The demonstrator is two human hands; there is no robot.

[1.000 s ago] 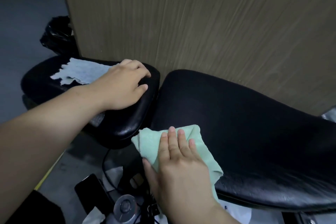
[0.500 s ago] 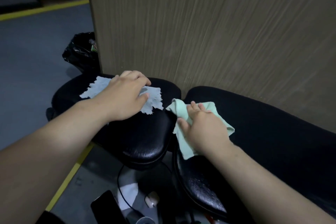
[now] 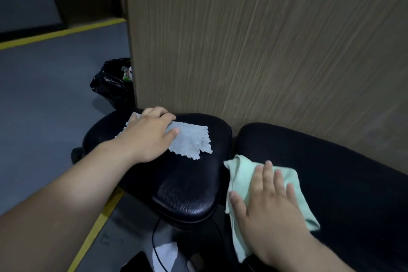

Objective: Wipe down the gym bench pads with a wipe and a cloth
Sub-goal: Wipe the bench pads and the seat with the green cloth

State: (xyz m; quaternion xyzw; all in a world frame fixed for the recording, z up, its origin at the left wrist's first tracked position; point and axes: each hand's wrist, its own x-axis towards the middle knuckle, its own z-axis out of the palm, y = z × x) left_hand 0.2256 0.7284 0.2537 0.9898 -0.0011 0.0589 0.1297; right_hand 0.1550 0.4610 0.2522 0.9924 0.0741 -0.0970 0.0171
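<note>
While flat under two palms: one wipe [image 3: 187,142], one cloth [image 3: 242,174], two pads [image 3: 187,192].

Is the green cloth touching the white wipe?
Apart. The head view shows bare black pad between the green cloth and the white wipe.

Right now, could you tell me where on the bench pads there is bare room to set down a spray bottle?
The long back pad is bare to the right of the green cloth under the right hand. The seat pad is bare at its near end, below the white wipe under the left hand. Its far end is crowded.
</note>
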